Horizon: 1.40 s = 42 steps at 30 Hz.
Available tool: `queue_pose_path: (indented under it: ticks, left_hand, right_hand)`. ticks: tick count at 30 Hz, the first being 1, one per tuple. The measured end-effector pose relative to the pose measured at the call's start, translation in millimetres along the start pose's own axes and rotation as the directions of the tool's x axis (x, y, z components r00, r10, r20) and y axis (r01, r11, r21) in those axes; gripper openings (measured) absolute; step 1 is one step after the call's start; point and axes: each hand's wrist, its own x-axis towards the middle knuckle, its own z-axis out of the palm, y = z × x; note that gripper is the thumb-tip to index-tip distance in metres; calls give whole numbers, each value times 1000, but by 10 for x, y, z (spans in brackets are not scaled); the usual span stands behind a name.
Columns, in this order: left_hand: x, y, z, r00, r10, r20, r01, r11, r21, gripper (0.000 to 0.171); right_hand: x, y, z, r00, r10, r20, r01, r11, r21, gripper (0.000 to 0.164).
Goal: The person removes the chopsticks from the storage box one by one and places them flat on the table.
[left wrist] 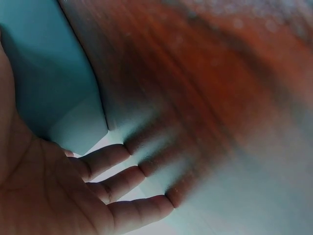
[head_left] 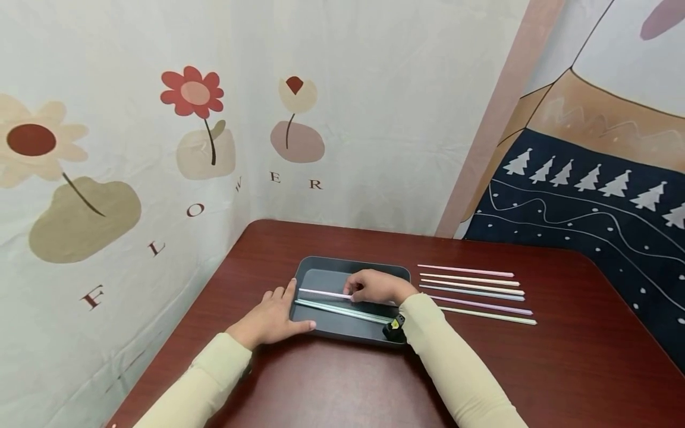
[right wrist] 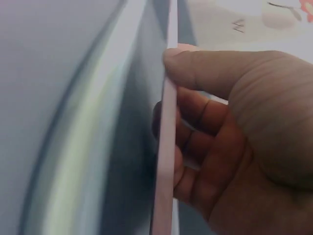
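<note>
Thumb and fingers of my right hand (head_left: 377, 286) pinch a pale pink chopstick (head_left: 321, 293) over the dark grey tray (head_left: 353, 260). In the right wrist view the chopstick (right wrist: 167, 132) runs lengthwise past the thumb, the other fingers curled behind it. Pale green-blue chopsticks (head_left: 342, 311) lie side by side along the near part of the tray. My left hand (head_left: 270, 315) rests against the tray's left end, fingers extended and the thumb at the near corner. The left wrist view shows its palm (left wrist: 44, 181) and spread fingers beside the tray's outer wall (left wrist: 54, 73).
To the right of the tray, several pastel chopsticks lie roughly parallel on the brown table (head_left: 588, 356), among them a pink one (head_left: 465, 270), a purple one (head_left: 492, 307) and a green one (head_left: 497, 318). A curtain with printed flowers (head_left: 374, 119) hangs behind the table.
</note>
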Motion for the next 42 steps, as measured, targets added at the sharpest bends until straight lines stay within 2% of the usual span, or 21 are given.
queue_pose_path:
  ticks: [8,24,30,35,42]
  left_hand:
    - [2,13,13,1000,2,-11,-2,1000,3,123]
    - [0,5,44,1000,-2,-16,2,1000,-3,122]
    - [-7,-3,43,1000,5,-15,-5,1000,0,123]
    - [-20,-10,21,1000,1,-6,-1,1000,-2,124]
    - [-20,-3,-7,1000,6,-2,-6,1000,-5,124]
  right_hand:
    - [-71,-92,-176,999,-36,-38,37,999,29,13]
    - [-345,-298,-486,995,-102,-22,102,995,-3,13]
    - [-572,-190,-560,999,-41,-33,41,999,20,15]
    - [-830,-57,-610,997,22,-72,-20,999,27,19]
    - [-1204,165,-664,989,48,-139,-44,999,29,15]
